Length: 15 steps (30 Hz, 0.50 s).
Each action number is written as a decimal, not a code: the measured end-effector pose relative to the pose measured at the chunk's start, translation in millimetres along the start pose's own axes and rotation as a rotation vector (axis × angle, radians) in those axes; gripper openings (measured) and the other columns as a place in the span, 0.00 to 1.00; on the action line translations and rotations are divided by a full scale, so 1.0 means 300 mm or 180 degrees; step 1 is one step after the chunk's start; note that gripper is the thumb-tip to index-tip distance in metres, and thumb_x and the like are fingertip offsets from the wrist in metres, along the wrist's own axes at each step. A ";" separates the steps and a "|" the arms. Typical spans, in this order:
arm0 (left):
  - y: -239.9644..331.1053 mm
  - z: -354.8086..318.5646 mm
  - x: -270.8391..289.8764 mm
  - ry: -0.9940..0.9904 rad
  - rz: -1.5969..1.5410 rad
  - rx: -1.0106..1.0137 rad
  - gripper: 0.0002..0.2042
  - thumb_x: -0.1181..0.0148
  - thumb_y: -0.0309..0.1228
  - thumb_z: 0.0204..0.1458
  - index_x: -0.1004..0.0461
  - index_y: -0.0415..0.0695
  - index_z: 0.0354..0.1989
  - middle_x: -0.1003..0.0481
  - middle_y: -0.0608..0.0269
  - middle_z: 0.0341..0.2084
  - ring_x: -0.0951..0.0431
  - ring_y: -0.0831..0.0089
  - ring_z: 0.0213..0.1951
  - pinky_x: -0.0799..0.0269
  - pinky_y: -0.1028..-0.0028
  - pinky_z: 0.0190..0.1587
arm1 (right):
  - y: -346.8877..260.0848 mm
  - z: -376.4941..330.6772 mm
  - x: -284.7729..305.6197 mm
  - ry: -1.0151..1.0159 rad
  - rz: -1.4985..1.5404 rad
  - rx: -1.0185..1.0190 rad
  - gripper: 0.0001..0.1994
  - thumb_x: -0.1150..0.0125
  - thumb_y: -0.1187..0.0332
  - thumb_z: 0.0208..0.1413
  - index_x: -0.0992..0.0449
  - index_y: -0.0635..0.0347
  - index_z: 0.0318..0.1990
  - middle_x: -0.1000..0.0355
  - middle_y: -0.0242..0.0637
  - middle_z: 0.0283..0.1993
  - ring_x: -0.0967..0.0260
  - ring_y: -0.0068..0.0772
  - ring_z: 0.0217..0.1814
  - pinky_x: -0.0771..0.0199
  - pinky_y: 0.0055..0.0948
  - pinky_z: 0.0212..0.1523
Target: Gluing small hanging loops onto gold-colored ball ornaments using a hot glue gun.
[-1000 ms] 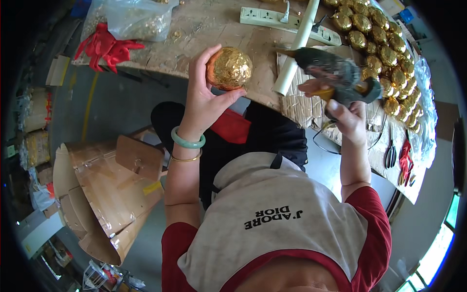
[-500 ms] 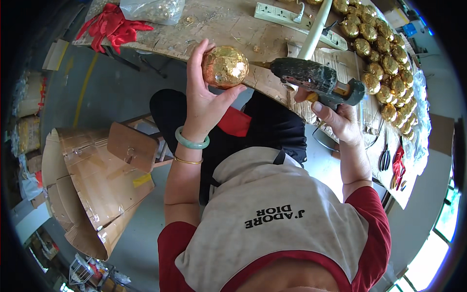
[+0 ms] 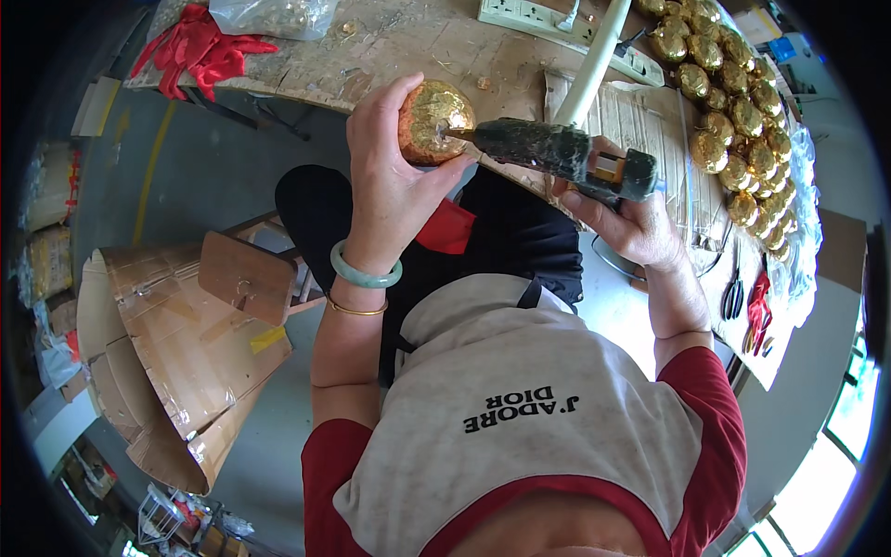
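A gold foil-wrapped ball (image 3: 434, 121) is pinched in the grip of the left hand (image 3: 390, 181), fingers curled around its far side and thumb pressed under it, and it is held above the near edge of the counter (image 3: 408, 51), over the lap. A dark green glue gun (image 3: 566, 153) is clasped in the closed grip of the right hand (image 3: 631, 223), its nozzle touching the ball's right side. At the far left of the counter a clear plastic bag (image 3: 269, 14) is cut off by the frame edge, with red gloves (image 3: 200, 46) just beside it. A heap of gold balls (image 3: 733, 102) is spread along the right on a clear sheet. A white power strip (image 3: 543, 23) and a white tube (image 3: 594, 60) lie at the far side. Folded cardboard boxes (image 3: 167, 362) are stacked on the floor at the left. Small tools at the right edge are too small to be identified. Compared with half a second ago, the nozzle has been brought into contact with the ball, and both are seen lower and larger.
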State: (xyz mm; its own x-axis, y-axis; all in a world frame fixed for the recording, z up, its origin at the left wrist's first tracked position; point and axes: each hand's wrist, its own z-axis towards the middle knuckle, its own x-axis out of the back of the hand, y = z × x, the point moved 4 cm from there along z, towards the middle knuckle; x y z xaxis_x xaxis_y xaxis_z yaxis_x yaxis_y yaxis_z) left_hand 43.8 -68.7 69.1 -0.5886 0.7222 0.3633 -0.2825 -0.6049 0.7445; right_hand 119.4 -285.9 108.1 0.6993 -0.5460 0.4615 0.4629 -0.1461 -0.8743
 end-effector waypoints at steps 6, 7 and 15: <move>0.014 0.001 -0.004 -0.0045 0.0155 0.0043 0.38 0.24 0.25 0.29 0.33 0.43 0.55 0.29 0.58 0.46 0.31 0.59 0.48 0.37 0.63 0.53 | -0.032 0.014 0.007 -0.0085 -0.0466 -0.0082 0.10 0.36 0.76 0.54 0.29 0.66 0.42 0.31 0.36 0.40 0.29 0.23 0.35 0.29 0.22 0.33; 0.014 0.001 -0.005 -0.0030 0.0209 0.0029 0.37 0.24 0.26 0.29 0.33 0.43 0.55 0.29 0.59 0.46 0.31 0.59 0.48 0.38 0.63 0.53 | -0.037 0.015 0.009 -0.0060 -0.0510 -0.0008 0.11 0.35 0.76 0.54 0.29 0.67 0.42 0.30 0.37 0.40 0.29 0.23 0.33 0.30 0.23 0.32; 0.009 0.000 -0.009 -0.0070 0.0209 0.0183 0.37 0.24 0.27 0.30 0.33 0.44 0.55 0.29 0.58 0.45 0.32 0.60 0.47 0.38 0.63 0.53 | -0.059 0.030 0.014 0.0096 -0.0991 0.0706 0.15 0.34 0.74 0.52 0.29 0.67 0.46 0.27 0.43 0.44 0.25 0.26 0.35 0.27 0.24 0.35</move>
State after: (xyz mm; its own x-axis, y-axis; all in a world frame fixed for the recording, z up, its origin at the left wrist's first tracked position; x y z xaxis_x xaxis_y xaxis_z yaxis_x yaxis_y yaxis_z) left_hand 44.8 -72.2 70.2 -0.5875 0.6891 0.4242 -0.1995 -0.6315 0.7493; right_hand 119.0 -278.3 126.8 0.4918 -0.5280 0.6924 0.7596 -0.1285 -0.6376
